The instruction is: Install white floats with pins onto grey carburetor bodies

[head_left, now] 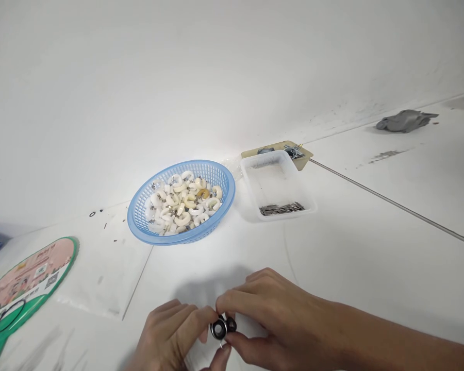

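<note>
A small black round part (218, 328) with a silvery metal ring sits between my two hands near the bottom of the view. My left hand (178, 335) pinches it from the left, with thumb and forefinger at its edge. From the right, my right hand (270, 319) grips it, its thumb below and its forefinger above, beside a second black round piece (231, 324). A thin bit of bright metal shows just under the black part, at the left thumb tip. Beyond the hands is a blue basket (139, 234) of white and cream curved pieces (182, 218).
Right of the basket, a translucent tray (266, 183) holds thin metal pins (281, 208). Behind it is a beige tray (303, 164) with small tools. A green-edged fan (31, 278) lies left, a grey crumpled item (404, 121) far right, and a thin rod (390, 200) right.
</note>
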Available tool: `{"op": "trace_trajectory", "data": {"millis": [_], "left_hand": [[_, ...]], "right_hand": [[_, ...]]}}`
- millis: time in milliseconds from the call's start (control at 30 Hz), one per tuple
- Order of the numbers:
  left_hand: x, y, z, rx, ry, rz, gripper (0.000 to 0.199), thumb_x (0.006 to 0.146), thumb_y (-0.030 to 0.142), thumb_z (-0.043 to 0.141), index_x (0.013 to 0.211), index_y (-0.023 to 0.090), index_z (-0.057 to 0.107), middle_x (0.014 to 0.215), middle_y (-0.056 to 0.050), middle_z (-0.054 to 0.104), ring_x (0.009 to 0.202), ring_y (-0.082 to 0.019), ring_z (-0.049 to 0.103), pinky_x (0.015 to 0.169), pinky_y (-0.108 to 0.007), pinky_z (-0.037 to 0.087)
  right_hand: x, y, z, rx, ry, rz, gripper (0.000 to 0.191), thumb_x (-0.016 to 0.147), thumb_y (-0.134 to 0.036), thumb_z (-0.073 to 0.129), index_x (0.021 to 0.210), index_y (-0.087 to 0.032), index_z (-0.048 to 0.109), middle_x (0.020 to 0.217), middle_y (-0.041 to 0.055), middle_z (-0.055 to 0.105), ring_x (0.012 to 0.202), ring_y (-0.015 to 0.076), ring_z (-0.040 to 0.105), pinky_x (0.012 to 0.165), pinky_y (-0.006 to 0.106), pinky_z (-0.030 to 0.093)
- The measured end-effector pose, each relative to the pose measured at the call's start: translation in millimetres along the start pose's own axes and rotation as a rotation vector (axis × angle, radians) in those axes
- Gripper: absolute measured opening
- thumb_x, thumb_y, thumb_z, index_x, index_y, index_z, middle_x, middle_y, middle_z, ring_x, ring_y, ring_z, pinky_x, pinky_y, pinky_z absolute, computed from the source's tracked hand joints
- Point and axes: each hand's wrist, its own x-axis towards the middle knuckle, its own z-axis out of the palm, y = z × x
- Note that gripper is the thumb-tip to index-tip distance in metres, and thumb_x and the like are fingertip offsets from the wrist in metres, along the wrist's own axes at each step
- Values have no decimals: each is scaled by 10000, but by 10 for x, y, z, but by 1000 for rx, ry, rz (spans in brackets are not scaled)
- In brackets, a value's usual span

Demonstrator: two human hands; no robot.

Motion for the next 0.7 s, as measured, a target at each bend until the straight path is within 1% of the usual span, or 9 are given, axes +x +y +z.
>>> {"op": "trace_trajectory", "data": {"millis": [133,333,433,533,667,700], "left_hand": [[5,3,-35,-13,-68,-5,176,839,183,620,1008,224,592,609,64,541,457,-106,522,531,-254,526],[-24,-11,-30,-14,-78,-31,156,857,204,613,1006,229,577,600,70,538,464,-104,543,535,-248,518],[-23,-29,-35,-22,-84,-19,185,868,191,611,1048,224,582,597,78,531,464,-93,536,554,-237,513],[37,-30,-86,-22,-122,38,222,874,159,606,1090,203,579,615,73,551,473,-88,544,544,-227,492],[158,-22,-182,71,-265,156,243,900,180,605,1139,164,562,654,40,614,532,-121,591,554,-261,477],[179,-32,-197,102,-270,182,240,909,206,603,1140,153,561,632,41,608,514,-124,573,530,-266,456]], "right_hand": [[10,-10,6,11,8,1,160,822,-184,613,979,-217,617,752,-57,695,610,103,589,596,230,354],[25,0,0,-14,-10,19,92,866,-230,594,953,-214,619,753,-45,698,627,116,602,631,241,384],[24,4,-24,-24,-25,16,91,877,-228,596,967,-217,608,782,-53,701,633,109,595,627,240,384],[25,-9,-48,-29,-33,8,105,893,-232,592,997,-221,591,791,-59,695,629,107,590,626,245,384],[26,-5,-28,-95,-28,17,67,916,-179,537,954,-215,578,783,-40,683,614,117,584,622,263,386],[28,8,-14,-121,-17,14,68,922,-173,527,943,-215,576,782,-33,682,619,123,589,625,268,391]]}}
